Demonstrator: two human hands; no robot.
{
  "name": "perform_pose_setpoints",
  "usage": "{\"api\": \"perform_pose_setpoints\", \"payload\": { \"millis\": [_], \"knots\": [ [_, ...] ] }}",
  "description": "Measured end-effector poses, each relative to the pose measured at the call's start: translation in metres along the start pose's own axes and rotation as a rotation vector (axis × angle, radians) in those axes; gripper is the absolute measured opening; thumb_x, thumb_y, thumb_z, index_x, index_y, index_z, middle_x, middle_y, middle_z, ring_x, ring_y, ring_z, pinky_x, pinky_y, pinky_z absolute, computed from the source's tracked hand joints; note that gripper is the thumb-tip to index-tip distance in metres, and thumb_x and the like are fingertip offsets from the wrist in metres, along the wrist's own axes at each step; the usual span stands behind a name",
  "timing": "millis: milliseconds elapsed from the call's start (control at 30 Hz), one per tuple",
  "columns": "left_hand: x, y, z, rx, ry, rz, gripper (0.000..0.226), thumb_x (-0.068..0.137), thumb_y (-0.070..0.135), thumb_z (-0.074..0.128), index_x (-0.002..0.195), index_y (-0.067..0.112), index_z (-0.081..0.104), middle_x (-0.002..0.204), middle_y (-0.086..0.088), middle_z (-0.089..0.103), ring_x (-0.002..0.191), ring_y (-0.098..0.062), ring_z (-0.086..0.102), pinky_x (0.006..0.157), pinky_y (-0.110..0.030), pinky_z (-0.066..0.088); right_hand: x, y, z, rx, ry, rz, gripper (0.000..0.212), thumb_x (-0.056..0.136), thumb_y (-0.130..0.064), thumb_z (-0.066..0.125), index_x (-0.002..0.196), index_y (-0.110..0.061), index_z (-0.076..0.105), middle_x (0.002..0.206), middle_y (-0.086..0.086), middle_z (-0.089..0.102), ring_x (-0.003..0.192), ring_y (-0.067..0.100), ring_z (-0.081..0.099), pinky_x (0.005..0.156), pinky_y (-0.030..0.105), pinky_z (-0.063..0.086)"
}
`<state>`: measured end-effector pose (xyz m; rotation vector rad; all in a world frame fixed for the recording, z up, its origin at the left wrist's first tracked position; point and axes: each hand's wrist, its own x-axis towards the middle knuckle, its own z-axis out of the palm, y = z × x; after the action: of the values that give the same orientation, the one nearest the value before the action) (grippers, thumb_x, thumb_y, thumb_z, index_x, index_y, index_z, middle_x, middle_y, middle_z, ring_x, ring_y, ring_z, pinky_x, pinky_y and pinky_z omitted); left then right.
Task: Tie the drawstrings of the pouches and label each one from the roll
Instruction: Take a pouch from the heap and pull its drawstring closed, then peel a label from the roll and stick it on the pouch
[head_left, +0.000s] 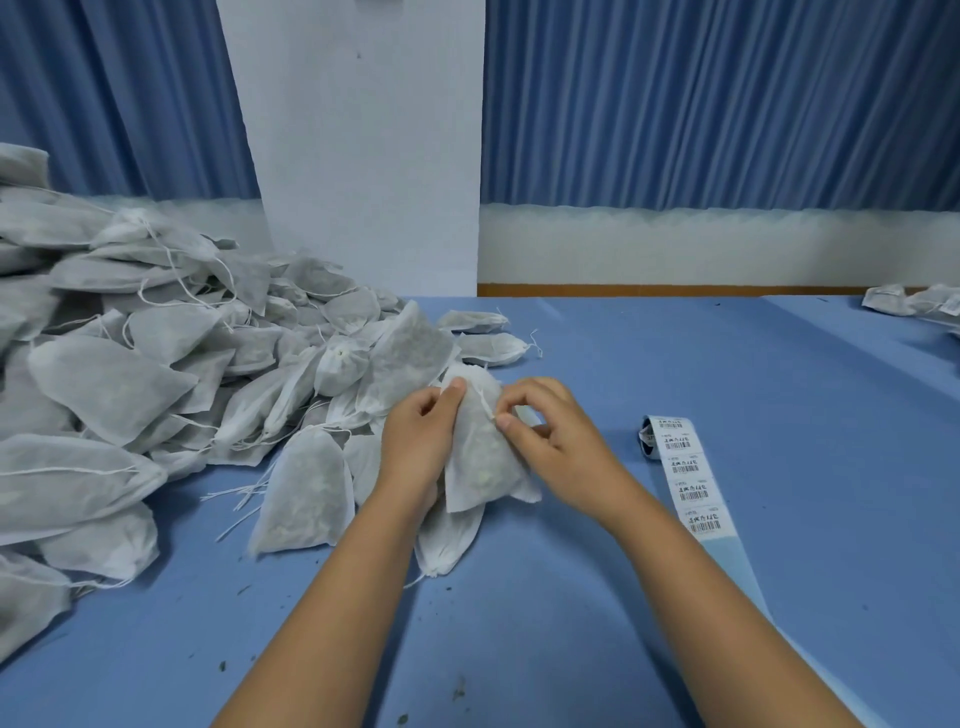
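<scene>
A white fabric pouch (480, 465) filled with dried matter is held upright over the blue table (571, 597) in the middle of the view. My left hand (423, 441) grips its left side near the gathered neck. My right hand (550, 441) pinches the pouch's white drawstring (485, 408) between thumb and fingers. To the right lies a strip of barcode labels (688, 475), unrolled from a small label roll (648, 435).
A big heap of white pouches (130, 364) with loose strings covers the table's left side. More pouches (306, 493) lie just under my hands. A few labelled pouches (919, 301) sit at the far right. A white pillar (363, 156) and blue curtains stand behind.
</scene>
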<state>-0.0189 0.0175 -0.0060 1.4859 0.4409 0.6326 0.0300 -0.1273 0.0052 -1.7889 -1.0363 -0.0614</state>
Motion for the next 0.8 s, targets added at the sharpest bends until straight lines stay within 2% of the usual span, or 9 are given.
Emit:
{"api": "perform_pose_setpoints", "payload": {
  "millis": [67, 200, 300, 400, 467, 533, 600, 667, 800],
  "knots": [
    [-0.001, -0.001, 0.002, -0.056, 0.024, -0.026, 0.028, 0.093, 0.037, 0.062, 0.082, 0.012, 0.06, 0.078, -0.008, 0.05, 0.074, -0.022, 0.045, 0.07, -0.04, 0.039, -0.001, 0.004, 0.004, -0.044, -0.044, -0.021, 0.008, 0.096, -0.016, 0.056, 0.092, -0.022, 0.058, 0.103, -0.009, 0.056, 0.112, 0.006, 0.045, 0.09, 0.027, 0.045],
    [0.001, -0.002, 0.003, -0.3, -0.096, -0.194, 0.03, 0.092, 0.033, 0.067, 0.089, 0.003, 0.066, 0.087, -0.014, 0.067, 0.082, -0.028, 0.066, 0.078, -0.04, 0.053, 0.001, 0.007, 0.0, -0.055, -0.007, 0.029, 0.007, 0.096, -0.02, 0.055, 0.091, -0.024, 0.056, 0.09, -0.008, 0.058, 0.084, 0.006, 0.049, 0.077, 0.022, 0.04],
    [-0.003, -0.002, 0.006, -0.336, -0.272, -0.233, 0.028, 0.088, 0.025, 0.072, 0.096, -0.002, 0.074, 0.097, -0.018, 0.075, 0.089, -0.029, 0.074, 0.072, -0.032, 0.06, -0.001, 0.008, -0.006, -0.053, 0.0, 0.086, 0.005, 0.096, -0.021, 0.056, 0.091, -0.022, 0.058, 0.094, -0.005, 0.062, 0.089, 0.013, 0.055, 0.081, 0.026, 0.043],
    [-0.007, -0.005, 0.013, -0.279, -0.223, -0.237, 0.02, 0.088, 0.014, 0.072, 0.095, -0.004, 0.074, 0.095, -0.02, 0.075, 0.085, -0.028, 0.074, 0.068, -0.032, 0.06, -0.003, 0.008, -0.014, -0.014, -0.016, 0.161, 0.008, 0.093, -0.022, 0.061, 0.086, -0.027, 0.062, 0.095, -0.018, 0.065, 0.095, 0.004, 0.06, 0.083, 0.018, 0.046],
    [-0.007, -0.009, 0.018, -0.22, -0.194, -0.231, 0.025, 0.087, 0.015, 0.073, 0.099, -0.006, 0.072, 0.098, -0.021, 0.075, 0.09, -0.03, 0.072, 0.082, -0.04, 0.058, -0.002, 0.013, -0.027, -0.1, 0.089, 0.225, 0.009, 0.091, -0.02, 0.061, 0.086, -0.028, 0.063, 0.096, -0.018, 0.065, 0.086, 0.001, 0.061, 0.077, 0.018, 0.044],
    [-0.008, -0.011, 0.022, -0.17, -0.201, -0.232, 0.023, 0.085, 0.016, 0.074, 0.097, -0.004, 0.072, 0.096, -0.018, 0.075, 0.088, -0.028, 0.072, 0.084, -0.039, 0.057, -0.002, 0.025, -0.043, -0.291, 0.246, 0.316, 0.014, 0.092, -0.013, 0.055, 0.093, -0.023, 0.065, 0.103, -0.008, 0.063, 0.08, 0.007, 0.058, 0.073, 0.02, 0.039],
    [-0.01, -0.013, 0.025, -0.136, -0.239, -0.232, 0.012, 0.085, 0.015, 0.074, 0.086, 0.004, 0.074, 0.089, -0.012, 0.077, 0.083, -0.022, 0.073, 0.076, -0.033, 0.058, -0.006, 0.038, -0.059, -0.463, 0.388, 0.441, 0.026, 0.091, -0.004, 0.047, 0.102, -0.018, 0.066, 0.113, 0.004, 0.058, 0.097, 0.02, 0.055, 0.079, 0.024, 0.039],
    [-0.012, -0.017, 0.028, -0.101, -0.273, -0.23, 0.009, 0.086, 0.015, 0.074, 0.083, 0.006, 0.074, 0.089, -0.01, 0.077, 0.085, -0.024, 0.074, 0.078, -0.033, 0.058, -0.01, 0.048, -0.07, -0.59, 0.491, 0.554, 0.034, 0.089, 0.001, 0.045, 0.112, -0.017, 0.063, 0.123, 0.011, 0.05, 0.115, 0.029, 0.044, 0.091, 0.034, 0.04],
    [-0.014, -0.021, 0.031, -0.051, -0.346, -0.234, 0.011, 0.085, 0.017, 0.075, 0.086, 0.006, 0.077, 0.095, -0.012, 0.077, 0.092, -0.027, 0.073, 0.086, -0.038, 0.057, -0.014, 0.065, -0.081, -0.58, 0.458, 0.799, 0.053, 0.088, -0.003, 0.051, 0.138, -0.018, 0.044, 0.137, 0.018, 0.039, 0.126, 0.036, 0.033, 0.097, 0.044, 0.039]
  ]
}}
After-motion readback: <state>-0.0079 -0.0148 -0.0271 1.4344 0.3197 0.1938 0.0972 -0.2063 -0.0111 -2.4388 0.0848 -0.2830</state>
